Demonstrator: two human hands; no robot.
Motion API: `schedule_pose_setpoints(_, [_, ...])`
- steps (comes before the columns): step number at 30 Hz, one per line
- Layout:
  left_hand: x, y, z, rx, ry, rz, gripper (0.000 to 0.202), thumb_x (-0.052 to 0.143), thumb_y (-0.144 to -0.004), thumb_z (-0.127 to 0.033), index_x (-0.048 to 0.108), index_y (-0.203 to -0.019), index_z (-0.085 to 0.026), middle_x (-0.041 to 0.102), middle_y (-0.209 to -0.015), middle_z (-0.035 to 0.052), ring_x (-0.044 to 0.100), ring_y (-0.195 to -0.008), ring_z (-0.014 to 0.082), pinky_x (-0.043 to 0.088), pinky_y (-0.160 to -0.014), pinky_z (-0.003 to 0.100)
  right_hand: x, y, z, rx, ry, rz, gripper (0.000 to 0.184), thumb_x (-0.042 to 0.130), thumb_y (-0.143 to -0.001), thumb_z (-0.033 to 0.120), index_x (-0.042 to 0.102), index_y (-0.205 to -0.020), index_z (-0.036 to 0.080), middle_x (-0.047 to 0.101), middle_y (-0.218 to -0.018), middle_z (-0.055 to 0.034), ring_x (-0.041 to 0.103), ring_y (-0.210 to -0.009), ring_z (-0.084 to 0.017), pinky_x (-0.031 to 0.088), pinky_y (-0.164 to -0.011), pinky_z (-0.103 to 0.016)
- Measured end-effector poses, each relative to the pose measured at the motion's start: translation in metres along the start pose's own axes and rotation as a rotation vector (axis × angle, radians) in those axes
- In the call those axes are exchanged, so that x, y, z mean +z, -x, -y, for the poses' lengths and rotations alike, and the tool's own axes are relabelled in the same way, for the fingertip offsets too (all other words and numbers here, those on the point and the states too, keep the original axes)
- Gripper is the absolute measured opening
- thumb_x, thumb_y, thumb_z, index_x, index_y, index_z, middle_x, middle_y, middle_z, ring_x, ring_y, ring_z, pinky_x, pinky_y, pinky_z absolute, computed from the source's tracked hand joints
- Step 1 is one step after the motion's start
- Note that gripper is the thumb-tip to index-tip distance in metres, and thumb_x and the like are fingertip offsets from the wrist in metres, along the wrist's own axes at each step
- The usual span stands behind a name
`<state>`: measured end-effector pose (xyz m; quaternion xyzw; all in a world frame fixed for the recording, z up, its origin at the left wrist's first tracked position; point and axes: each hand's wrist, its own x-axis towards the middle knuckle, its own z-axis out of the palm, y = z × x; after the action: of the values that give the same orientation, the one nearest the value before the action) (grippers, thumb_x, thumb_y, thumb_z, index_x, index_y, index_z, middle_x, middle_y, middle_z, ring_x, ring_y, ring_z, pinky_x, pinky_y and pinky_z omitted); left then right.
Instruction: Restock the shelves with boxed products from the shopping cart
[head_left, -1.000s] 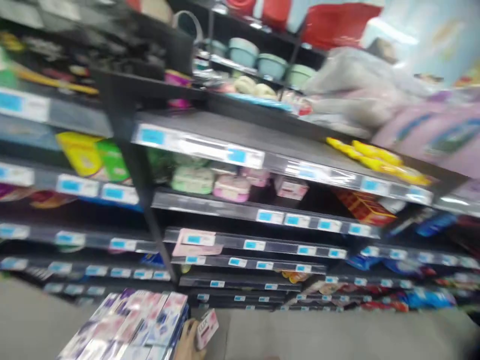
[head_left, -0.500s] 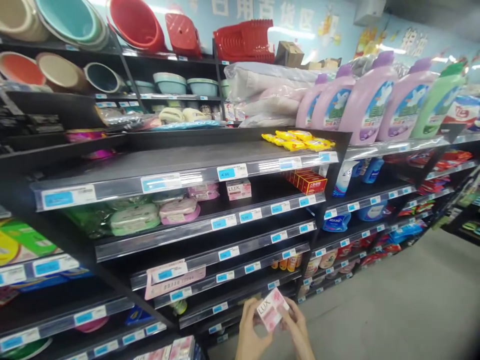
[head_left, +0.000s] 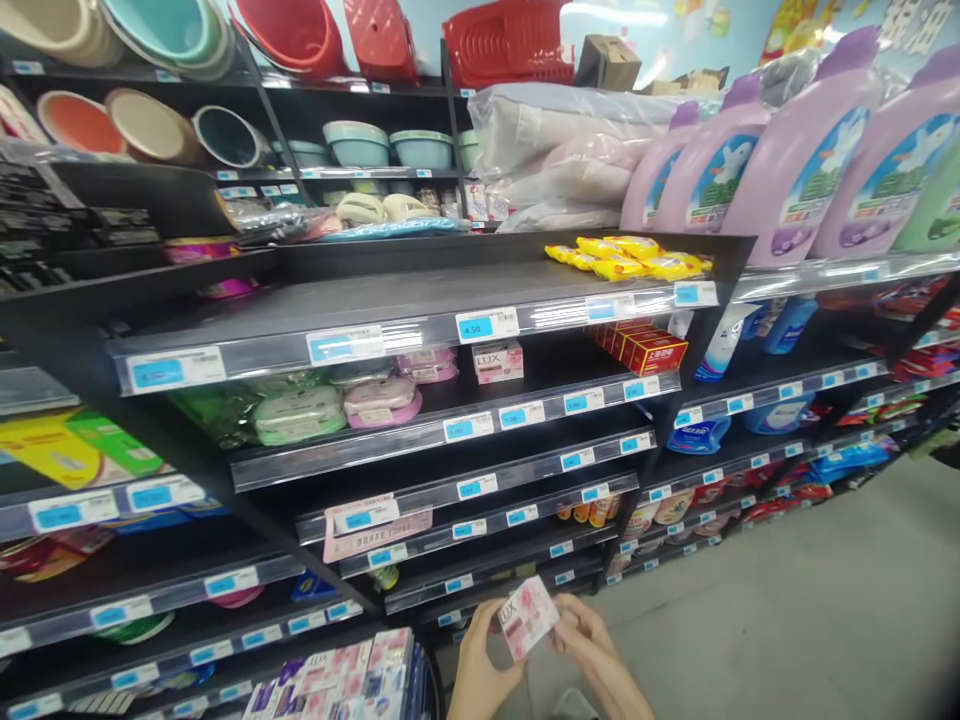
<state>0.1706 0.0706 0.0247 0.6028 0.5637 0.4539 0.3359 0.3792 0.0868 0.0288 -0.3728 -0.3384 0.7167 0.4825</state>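
A small pink and white soap box [head_left: 527,617] marked LUX is held between both my hands at the bottom middle of the head view. My left hand [head_left: 478,675] grips its left side and my right hand [head_left: 592,650] pinches its right edge. It hangs in front of the lower shelves. Another LUX soap box [head_left: 498,361] stands alone on the second shelf [head_left: 525,410] from the top, right of pink and green soap dishes [head_left: 330,405]. A carton of pink soap boxes [head_left: 352,680] lies low at my left.
Black shelving [head_left: 390,325] with blue price tags fills the left and middle. Yellow packets [head_left: 630,255], red boxes [head_left: 641,345] and purple detergent bottles [head_left: 795,170] sit to the right. Basins [head_left: 150,125] and red baskets [head_left: 510,40] line the top. Grey aisle floor [head_left: 810,610] lies at the right.
The view swung up from a blurred look at the carton to the shelves. The soap box, first in one hand by the carton, is now held in both hands.
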Motion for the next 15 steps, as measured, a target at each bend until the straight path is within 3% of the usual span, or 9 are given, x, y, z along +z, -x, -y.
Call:
schedule_pose_setpoints(5, [0.004,0.002,-0.014,-0.271,0.475,-0.006,0.069,0.075,-0.057,-0.014,0.066,-0.125,-0.021,0.073,-0.128,0.0115,0.068,-0.121,0.0316,0.057,-0.101,0.042,0.027,0.017,0.036,0.024,-0.021,0.317,0.059,0.082,-0.078,0.059,0.073,-0.122,0.021,0.076,-0.095,-0.0100,0.068,-0.095,-0.027,0.049,-0.089,-0.039])
schedule_pose_setpoints(9, [-0.002,0.003,-0.031,-0.502,0.912,-0.014,0.061,0.070,-0.051,-0.013,0.071,-0.112,-0.017,0.078,-0.112,0.0107,0.071,-0.111,0.0331,0.053,-0.104,0.046,0.037,0.022,0.043,0.090,-0.049,0.368,0.070,0.085,-0.070,0.062,0.070,-0.124,0.022,0.077,-0.106,-0.0154,0.070,-0.103,-0.033,0.053,-0.091,-0.047])
schedule_pose_setpoints(12, [-0.015,0.000,-0.045,-0.466,1.116,0.017,0.073,0.068,-0.048,-0.007,0.069,-0.120,-0.020,0.075,-0.123,0.0098,0.069,-0.118,0.0331,0.050,-0.109,0.046,0.032,0.021,0.036,0.143,-0.057,0.335,0.074,0.085,-0.066,0.066,0.069,-0.122,0.022,0.077,-0.107,-0.0166,0.071,-0.099,-0.034,0.054,-0.090,-0.049])
schedule_pose_setpoints(15, [-0.026,0.000,-0.054,-0.429,1.173,-0.001,0.085,0.069,-0.046,-0.003,0.064,-0.128,-0.026,0.069,-0.137,0.0074,0.067,-0.124,0.0322,0.051,-0.107,0.045,0.024,0.020,0.027,0.172,-0.043,0.323,0.071,0.083,-0.069,0.064,0.068,-0.125,0.024,0.076,-0.112,-0.0154,0.071,-0.102,-0.034,0.054,-0.093,-0.051])
